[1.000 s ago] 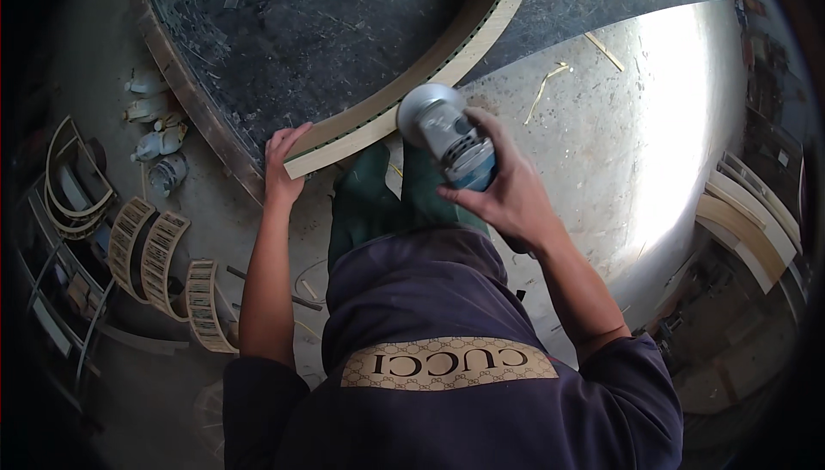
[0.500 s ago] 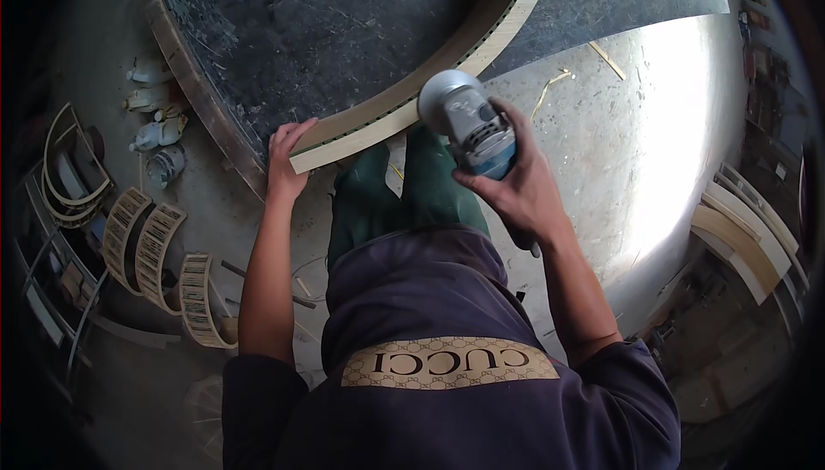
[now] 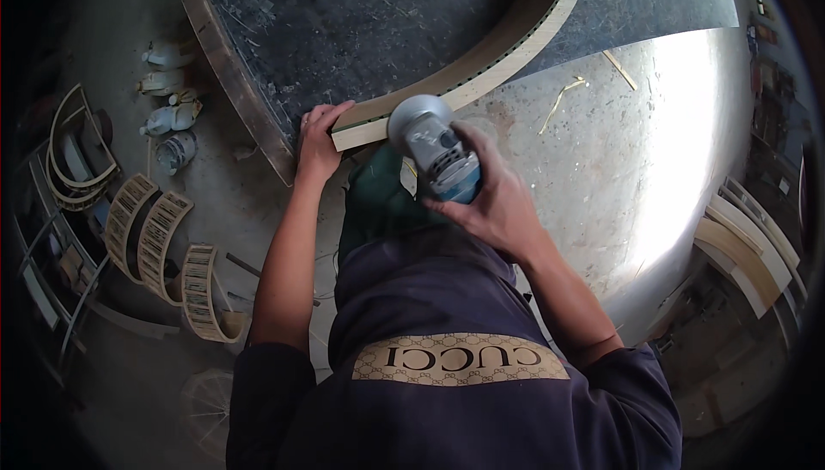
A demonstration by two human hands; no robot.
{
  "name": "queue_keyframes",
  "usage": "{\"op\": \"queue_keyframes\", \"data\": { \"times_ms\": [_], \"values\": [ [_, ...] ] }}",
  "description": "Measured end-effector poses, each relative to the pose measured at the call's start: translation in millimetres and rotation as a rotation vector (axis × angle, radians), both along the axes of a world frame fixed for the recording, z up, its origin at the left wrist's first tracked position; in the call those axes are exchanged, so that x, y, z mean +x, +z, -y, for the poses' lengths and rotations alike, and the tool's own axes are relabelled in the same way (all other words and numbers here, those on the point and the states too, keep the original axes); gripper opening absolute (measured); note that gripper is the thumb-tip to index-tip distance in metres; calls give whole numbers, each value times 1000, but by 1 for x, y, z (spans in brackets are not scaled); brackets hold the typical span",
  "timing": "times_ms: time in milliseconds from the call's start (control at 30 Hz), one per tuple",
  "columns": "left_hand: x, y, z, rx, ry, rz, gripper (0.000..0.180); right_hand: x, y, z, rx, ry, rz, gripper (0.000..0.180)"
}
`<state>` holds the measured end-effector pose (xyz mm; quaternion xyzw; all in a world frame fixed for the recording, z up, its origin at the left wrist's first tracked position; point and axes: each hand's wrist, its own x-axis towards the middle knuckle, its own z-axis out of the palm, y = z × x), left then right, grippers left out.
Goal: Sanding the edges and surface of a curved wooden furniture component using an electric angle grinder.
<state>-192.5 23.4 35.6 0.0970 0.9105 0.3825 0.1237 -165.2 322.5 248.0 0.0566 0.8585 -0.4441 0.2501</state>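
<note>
A long curved wooden piece [image 3: 490,82] with a pale edge and a dark dotted line along it rests on a dark worktable [image 3: 361,23]. My left hand [image 3: 320,142] is closed round its near left end, fingers lying over the top. In my right hand [image 3: 503,199] is an angle grinder [image 3: 443,156] with a grey head and blue body. Its round disc [image 3: 418,113] lies over the pale edge, a short way right of my left hand. Whether the disc touches the wood cannot be made out. My right fingers wrap the tool's body and are partly hidden.
Plastic jugs [image 3: 168,116] and a bucket [image 3: 176,152] stand on the floor at left. Below them are curved slatted wooden frames [image 3: 155,234]. More curved wooden parts [image 3: 743,251] lie at right. Thin wood scraps [image 3: 620,70] are scattered on the concrete floor.
The grinder has moved left along the curved piece, closer to my left hand. My left hand still grips the end. The whole view has shifted slightly.
</note>
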Motion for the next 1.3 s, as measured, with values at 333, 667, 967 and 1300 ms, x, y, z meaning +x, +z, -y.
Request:
{"op": "queue_keyframes", "data": {
  "times_ms": [333,667,967,1300],
  "values": [
    [-1,6,0,56,14,-55,47,5,-2,60,-23,166,52,96],
    [-2,-1,-2,31,3,3,52,15,-7,-11,-12,-282,-17,103],
    [-3,-3,2,-15,-62,-37,55,0,2,1,-41,63,55,96],
    [-1,-1,0,15,-41,6,47,-45,1,-106,2,26,-7,100]
  ]
}}
